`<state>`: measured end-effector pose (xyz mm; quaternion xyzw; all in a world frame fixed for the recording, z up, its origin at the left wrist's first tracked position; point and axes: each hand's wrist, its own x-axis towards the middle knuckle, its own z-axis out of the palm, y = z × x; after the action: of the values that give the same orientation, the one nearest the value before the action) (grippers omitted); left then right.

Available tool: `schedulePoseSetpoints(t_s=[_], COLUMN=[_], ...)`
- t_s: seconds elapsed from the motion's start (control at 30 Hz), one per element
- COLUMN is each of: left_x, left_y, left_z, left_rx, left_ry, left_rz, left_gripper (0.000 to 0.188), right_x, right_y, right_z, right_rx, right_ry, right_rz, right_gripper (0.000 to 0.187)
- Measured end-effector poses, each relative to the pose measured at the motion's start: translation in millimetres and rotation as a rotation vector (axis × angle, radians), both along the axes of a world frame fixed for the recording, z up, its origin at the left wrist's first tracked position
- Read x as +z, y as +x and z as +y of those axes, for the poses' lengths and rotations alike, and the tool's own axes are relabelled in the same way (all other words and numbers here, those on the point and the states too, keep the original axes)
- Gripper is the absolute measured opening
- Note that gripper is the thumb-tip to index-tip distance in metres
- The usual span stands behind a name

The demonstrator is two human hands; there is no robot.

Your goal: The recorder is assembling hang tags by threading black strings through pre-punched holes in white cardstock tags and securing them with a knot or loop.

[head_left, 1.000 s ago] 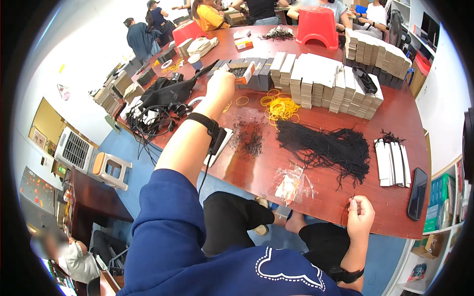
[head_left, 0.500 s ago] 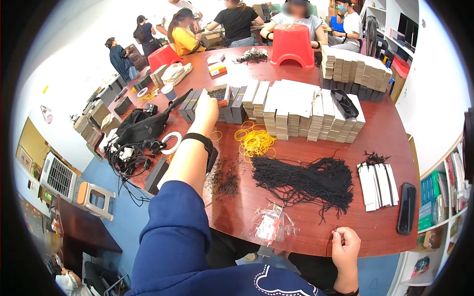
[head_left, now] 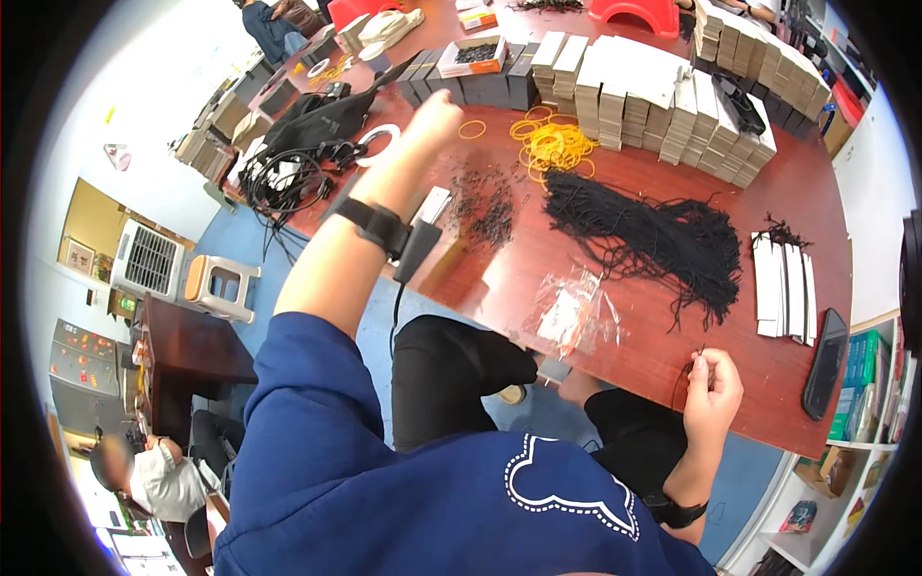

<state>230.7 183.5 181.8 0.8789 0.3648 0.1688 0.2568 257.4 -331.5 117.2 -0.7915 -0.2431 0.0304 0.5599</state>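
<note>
My left hand [head_left: 437, 123] is over the table just in front of an open box [head_left: 474, 56] of small black pieces. Its fingers are curled together, and whatever they hold is hidden. Near the table's front edge my right hand [head_left: 713, 386] pinches a thin black cord [head_left: 678, 382], part of which hangs beside the fingers. A long bundle of black cords [head_left: 645, 240] lies beyond the right hand. Between the hands are a clear plastic bag [head_left: 571, 309] with something white in it and a scatter of small black bits [head_left: 488, 206].
Yellow rubber bands [head_left: 555, 144] lie before stacks of flat card pieces [head_left: 615, 101]. White strips with black cords [head_left: 783, 286] and a black elongated case [head_left: 826, 365] are at right. A tape roll [head_left: 378, 145], tangled black cables [head_left: 279, 197] and a black bag [head_left: 322, 120] are at left.
My left hand has drawn back from the box of small black pieces toward me. My right hand stays pinched near the table's edge. The view has tipped downward.
</note>
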Motion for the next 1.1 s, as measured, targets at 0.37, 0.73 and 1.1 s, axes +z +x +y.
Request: schedulePoseSetpoints(t_s=[0.37,0.73,1.1], left_x=[-82,-62,-40], left_y=[-17,-37,-112], left_z=[-84,-141,-143], left_rx=[0.038,-0.250,-0.167], left_ry=[0.335,0.370,0.221], left_rz=[0.299,0.373,-0.010], left_gripper=[0.063,0.067,0.049], right_x=[-2,-2,-10], right_y=[1,-1,1], right_z=[-1,3,4], right_rx=[-0.008,-0.010,-0.021], right_ry=[-0.006,0.007,0.031], right_rz=[-0.012,-0.013,-0.018], right_gripper=[0.006,0.008,0.009])
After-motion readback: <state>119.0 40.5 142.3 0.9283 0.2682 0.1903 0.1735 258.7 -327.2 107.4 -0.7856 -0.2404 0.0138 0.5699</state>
